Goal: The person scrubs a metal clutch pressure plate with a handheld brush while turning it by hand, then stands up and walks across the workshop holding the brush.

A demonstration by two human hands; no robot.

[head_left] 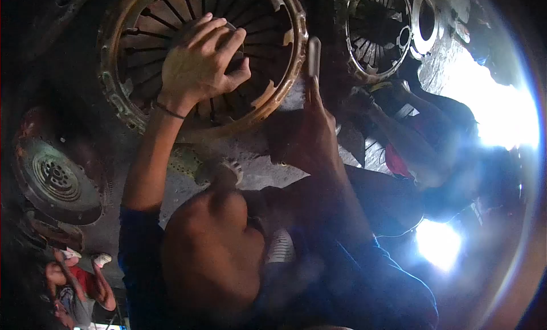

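Note:
A large rusty clutch pressure plate [297,73] with dark spoke-like fingers around its middle fills the upper centre. Over its centre is my left hand [208,59], fingers bent and thumb apart, closed around a dark rounded piece that the hand mostly hides; only a thin curved edge shows. To the right of the plate's rim, my right hand [319,127] grips a grey metal bar with a rounded end [314,53], one finger stretched along it. The bar points up, apart from my left hand. Shadow hides the lower part of my right hand.
Another clutch cover [348,53] lies at the upper right beside a pale metal ring [419,22]. A round clutch or flywheel part [54,176] sits at the left. A person [421,125] works at the right; another person [85,284] is at lower left. Bright light glares at right.

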